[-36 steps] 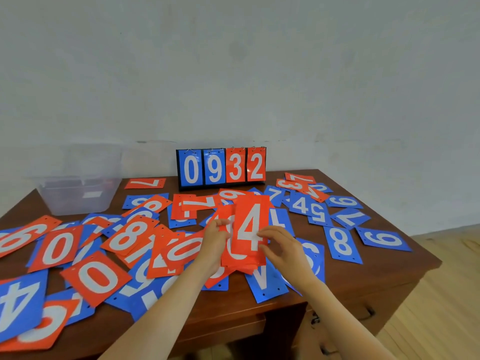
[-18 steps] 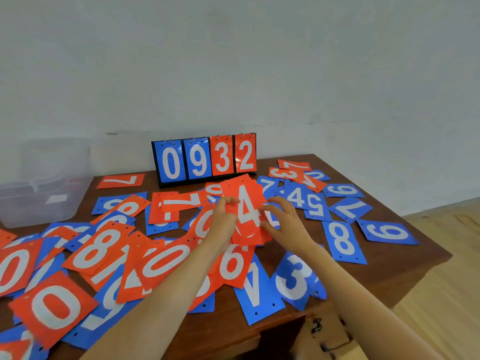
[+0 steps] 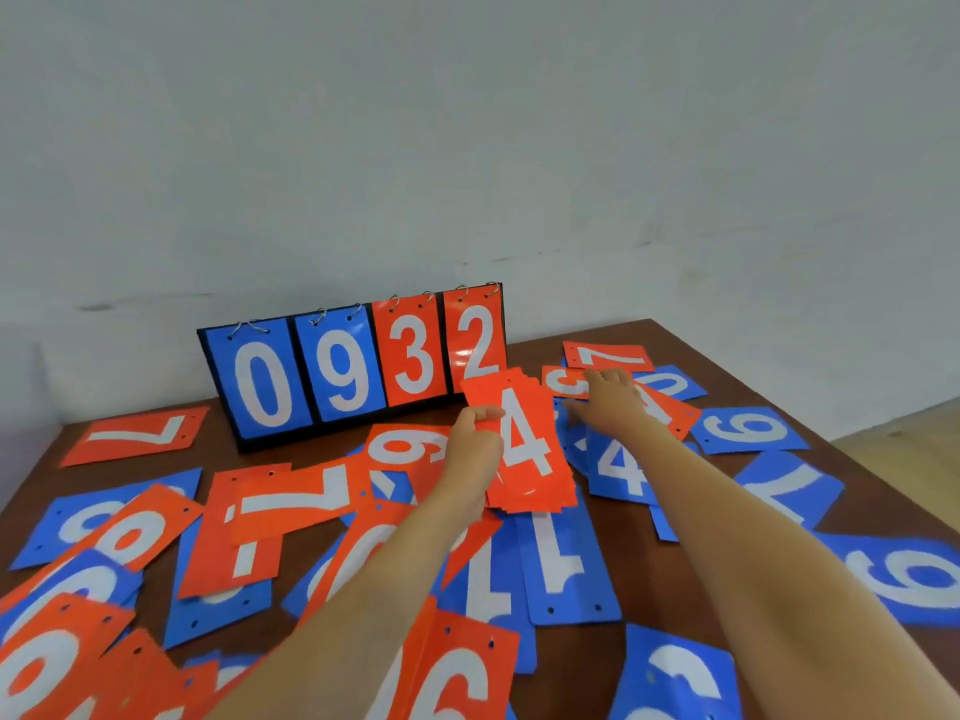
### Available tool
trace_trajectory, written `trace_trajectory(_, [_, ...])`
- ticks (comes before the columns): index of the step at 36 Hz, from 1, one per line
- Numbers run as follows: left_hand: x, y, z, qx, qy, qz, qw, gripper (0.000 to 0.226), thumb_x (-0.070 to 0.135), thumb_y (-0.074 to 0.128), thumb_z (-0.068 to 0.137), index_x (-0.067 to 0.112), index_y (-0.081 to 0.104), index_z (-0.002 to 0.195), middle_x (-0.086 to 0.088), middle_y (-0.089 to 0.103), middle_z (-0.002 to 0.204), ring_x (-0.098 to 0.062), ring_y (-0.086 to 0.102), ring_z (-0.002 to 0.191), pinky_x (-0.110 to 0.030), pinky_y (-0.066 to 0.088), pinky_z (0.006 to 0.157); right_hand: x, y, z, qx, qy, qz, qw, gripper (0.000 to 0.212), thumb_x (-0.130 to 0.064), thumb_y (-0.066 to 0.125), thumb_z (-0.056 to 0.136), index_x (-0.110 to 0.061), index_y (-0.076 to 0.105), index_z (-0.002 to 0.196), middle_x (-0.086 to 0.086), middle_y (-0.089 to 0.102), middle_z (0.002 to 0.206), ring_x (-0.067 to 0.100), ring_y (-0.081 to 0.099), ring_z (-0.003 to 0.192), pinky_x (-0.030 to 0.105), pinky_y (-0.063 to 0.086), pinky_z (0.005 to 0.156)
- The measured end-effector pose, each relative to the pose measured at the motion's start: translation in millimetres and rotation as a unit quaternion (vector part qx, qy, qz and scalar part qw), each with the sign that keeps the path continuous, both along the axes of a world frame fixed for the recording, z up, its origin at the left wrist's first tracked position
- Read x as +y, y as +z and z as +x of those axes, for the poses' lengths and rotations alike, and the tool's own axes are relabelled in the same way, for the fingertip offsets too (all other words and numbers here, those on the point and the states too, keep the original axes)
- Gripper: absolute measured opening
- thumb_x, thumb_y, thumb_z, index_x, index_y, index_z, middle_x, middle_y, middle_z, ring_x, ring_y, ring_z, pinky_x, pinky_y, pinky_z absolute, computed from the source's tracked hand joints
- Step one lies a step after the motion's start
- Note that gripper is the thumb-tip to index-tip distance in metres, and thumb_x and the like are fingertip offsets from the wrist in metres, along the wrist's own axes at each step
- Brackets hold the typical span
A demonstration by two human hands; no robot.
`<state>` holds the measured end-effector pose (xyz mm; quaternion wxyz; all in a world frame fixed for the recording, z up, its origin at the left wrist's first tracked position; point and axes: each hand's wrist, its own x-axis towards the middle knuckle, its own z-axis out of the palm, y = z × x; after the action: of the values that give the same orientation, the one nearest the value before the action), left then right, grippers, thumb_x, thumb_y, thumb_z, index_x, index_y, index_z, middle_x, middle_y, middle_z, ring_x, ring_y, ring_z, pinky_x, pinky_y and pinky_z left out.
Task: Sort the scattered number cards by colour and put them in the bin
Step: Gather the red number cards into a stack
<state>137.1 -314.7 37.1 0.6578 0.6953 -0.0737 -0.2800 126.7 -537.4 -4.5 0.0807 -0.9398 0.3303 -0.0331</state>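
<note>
Left hand (image 3: 470, 449) grips a red stack (image 3: 524, 444) topped by a 4, held tilted above the table's (image 3: 530, 345) middle; right hand (image 3: 610, 402) reaches toward the far right corner, fingers spread on a red card (image 3: 569, 383); a scoreboard (image 3: 353, 366) reading 0932 stands upright at the far edge; loose red and blue cards overlap across the table; a red 7 (image 3: 135, 433) lies near the far left corner.

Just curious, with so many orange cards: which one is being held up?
The orange 4, fronting the stack the left hand grips; other loose orange ones lie on the table.
</note>
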Motion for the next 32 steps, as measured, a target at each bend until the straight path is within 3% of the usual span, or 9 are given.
trace_trajectory(4, [-7, -7, 7, 0.000, -0.002, -0.001, 1.000, 0.041, -0.007, 0.037, 0.090, 0.024, 0.052, 0.112, -0.001, 0.054, 0.102, -0.018, 0.063, 0.082, -0.029, 0.054, 0.057, -6, -4, 24, 0.054, 0.052, -0.017, 0.997, 0.068, -0.049, 0.051, 0.091, -0.016, 0.028, 0.146, 0.013, 0.031, 0.149, 0.032, 0.027, 0.138, 0.044, 0.026, 0.111])
trace_trajectory(7, [-7, -11, 9, -0.005, 0.000, 0.002, 1.000, 0.041, -0.006, 0.037, 0.090, 0.025, 0.052, 0.112, -0.004, 0.055, 0.110, -0.020, 0.063, 0.086, -0.028, 0.054, 0.056, -2, 4, 27, 0.109, 0.098, -0.006, 0.989, 0.048, -0.027, 0.046, 0.097, -0.021, 0.034, 0.144, 0.014, 0.041, 0.142, 0.032, 0.043, 0.128, 0.040, 0.040, 0.103])
trace_trajectory(10, [-4, -16, 12, -0.006, 0.010, 0.005, 1.000, 0.041, -0.005, 0.036, 0.091, 0.026, 0.052, 0.112, -0.004, 0.055, 0.112, -0.022, 0.064, 0.090, -0.026, 0.054, 0.054, 0, 3, 28, 0.126, 0.132, -0.088, 0.979, 0.047, -0.011, 0.047, 0.095, -0.021, 0.040, 0.141, 0.012, 0.046, 0.134, 0.030, 0.051, 0.118, 0.037, 0.049, 0.086])
trace_trajectory(13, [1, -18, 13, -0.008, 0.020, 0.022, 1.000, 0.041, -0.003, 0.037, 0.091, 0.030, 0.051, 0.109, -0.003, 0.054, 0.115, -0.023, 0.062, 0.096, -0.028, 0.054, 0.058, 12, 1, 24, 0.120, 0.120, -0.143, 0.975, 0.034, -0.004, 0.045, 0.093, -0.011, 0.049, 0.126, 0.010, 0.058, 0.119, 0.026, 0.060, 0.102, 0.031, 0.043, 0.065])
trace_trajectory(16, [7, -16, 11, -0.008, 0.023, 0.035, 0.999, 0.042, -0.003, 0.038, 0.092, 0.034, 0.050, 0.106, -0.002, 0.052, 0.116, -0.023, 0.061, 0.098, -0.031, 0.057, 0.063, 22, 0, 18, 0.122, 0.123, -0.193, 0.966, 0.025, -0.004, 0.039, 0.095, -0.009, 0.052, 0.116, 0.010, 0.063, 0.110, 0.026, 0.063, 0.095, 0.030, 0.039, 0.062])
trace_trajectory(21, [24, -7, 3, -0.005, 0.029, 0.033, 0.999, 0.042, -0.005, 0.039, 0.092, 0.031, 0.050, 0.109, -0.002, 0.052, 0.113, -0.022, 0.061, 0.096, -0.034, 0.058, 0.067, 38, 6, 1, 0.101, 0.123, -0.210, 0.965, 0.026, -0.005, 0.034, 0.098, -0.008, 0.048, 0.121, 0.009, 0.065, 0.107, 0.025, 0.064, 0.094, 0.024, 0.032, 0.050])
trace_trajectory(25, [40, 4, -8, -0.004, 0.038, 0.026, 0.999, 0.039, -0.003, 0.039, 0.093, 0.029, 0.050, 0.110, 0.001, 0.053, 0.102, -0.018, 0.062, 0.087, -0.032, 0.057, 0.063, 63, 14, -18, 0.071, 0.118, -0.238, 0.961, 0.025, -0.009, 0.033, 0.099, -0.009, 0.051, 0.117, 0.008, 0.063, 0.111, 0.025, 0.062, 0.100, 0.029, 0.044, 0.070])
trace_trajectory(29, [61, 18, -24, -0.011, 0.044, 0.023, 0.999, 0.039, -0.005, 0.038, 0.092, 0.026, 0.050, 0.113, 0.005, 0.049, 0.090, -0.015, 0.059, 0.077, -0.032, 0.055, 0.062, 85, 30, -41, -0.002, 0.128, -0.211, 0.969, 0.024, -0.010, 0.046, 0.094, -0.008, 0.056, 0.116, 0.010, 0.059, 0.115, 0.027, 0.051, 0.112, 0.033, 0.044, 0.086])
trace_trajectory(32, [82, 24, -34, -0.018, 0.054, 0.026, 0.998, 0.040, -0.007, 0.038, 0.090, 0.023, 0.053, 0.113, -0.001, 0.054, 0.094, -0.017, 0.060, 0.076, -0.039, 0.055, 0.073, 106, 41, -71, -0.112, 0.144, -0.221, 0.958, 0.023, -0.002, 0.061, 0.083, -0.008, 0.067, 0.105, 0.013, 0.060, 0.101, 0.030, 0.052, 0.101, 0.035, 0.046, 0.077])
